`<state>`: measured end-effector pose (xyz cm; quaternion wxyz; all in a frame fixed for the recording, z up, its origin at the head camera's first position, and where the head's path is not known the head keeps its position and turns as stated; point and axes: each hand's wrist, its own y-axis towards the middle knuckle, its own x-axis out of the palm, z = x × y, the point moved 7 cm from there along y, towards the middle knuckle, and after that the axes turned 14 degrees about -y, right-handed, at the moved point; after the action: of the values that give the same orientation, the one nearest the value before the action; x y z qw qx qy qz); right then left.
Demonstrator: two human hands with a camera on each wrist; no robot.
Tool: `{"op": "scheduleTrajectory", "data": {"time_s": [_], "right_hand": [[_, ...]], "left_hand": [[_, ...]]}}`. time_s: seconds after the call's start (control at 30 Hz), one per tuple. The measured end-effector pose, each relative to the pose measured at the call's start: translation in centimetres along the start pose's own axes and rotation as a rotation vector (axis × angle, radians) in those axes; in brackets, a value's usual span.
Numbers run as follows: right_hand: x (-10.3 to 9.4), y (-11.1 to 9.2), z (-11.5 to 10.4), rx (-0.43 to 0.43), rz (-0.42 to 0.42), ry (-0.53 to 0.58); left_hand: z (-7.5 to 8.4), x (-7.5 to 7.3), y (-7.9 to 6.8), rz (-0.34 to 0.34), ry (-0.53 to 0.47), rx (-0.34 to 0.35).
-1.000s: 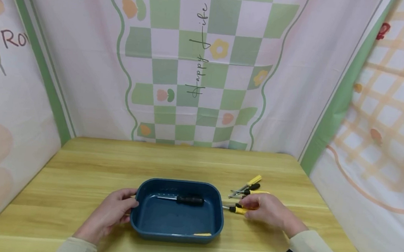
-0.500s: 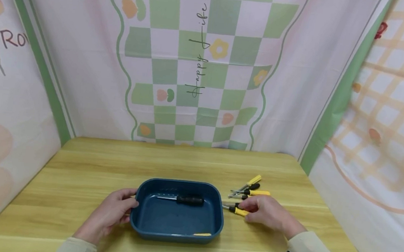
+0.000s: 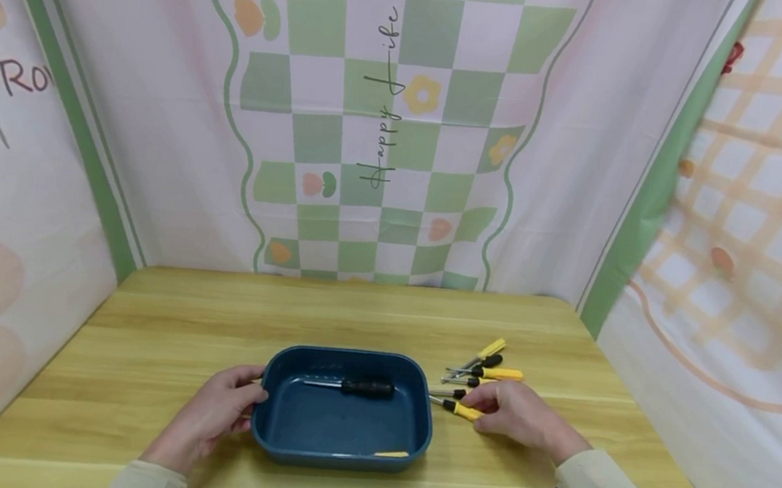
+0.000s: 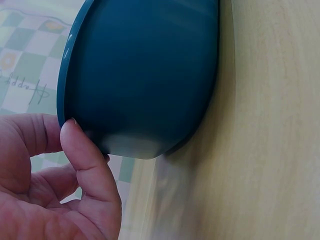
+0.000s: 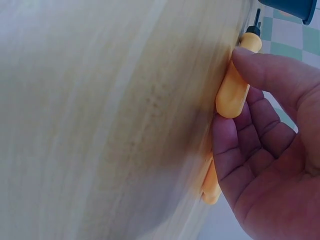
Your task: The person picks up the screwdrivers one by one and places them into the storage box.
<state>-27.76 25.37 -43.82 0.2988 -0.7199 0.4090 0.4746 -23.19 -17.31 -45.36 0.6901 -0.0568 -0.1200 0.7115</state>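
Note:
My left hand [image 3: 220,410] pinches the left rim of a dark blue rectangular box [image 3: 337,458], which stands on the table; the left wrist view shows a fingertip on the box's outer wall [image 4: 145,75]. Inside lie a black-handled screwdriver [image 3: 369,388] and a small yellow piece [image 3: 392,454] by the near wall. To the box's right, my right hand [image 3: 517,411] pinches the yellow handle of a screwdriver [image 3: 462,411] low over the table. In the right wrist view the thumb lies along that yellow handle [image 5: 232,95]. A second screwdriver [image 3: 448,394] lies just behind, its handle hidden by the fingers.
Several more screwdrivers with yellow or black handles lie behind my right hand, among them a yellow one [image 3: 502,374] and another yellow one [image 3: 493,347]. The wooden table [image 3: 196,302] ends at a patterned curtain [image 3: 402,149], with printed cloth on both sides.
The nearer screwdriver's handle has swung slightly towards me, widening the gap to the one behind it. My right fingers have shifted a little; the left hand and box stay put.

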Motion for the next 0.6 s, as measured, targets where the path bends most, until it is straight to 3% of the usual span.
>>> {"op": "scheduleTrajectory", "data": {"time_s": [0.6], "right_hand": [[-0.37,-0.05,-0.15,-0.017,0.048,-0.002]], "left_hand": [[-0.33,-0.06,0.31,-0.002,-0.003,0.007]]}}
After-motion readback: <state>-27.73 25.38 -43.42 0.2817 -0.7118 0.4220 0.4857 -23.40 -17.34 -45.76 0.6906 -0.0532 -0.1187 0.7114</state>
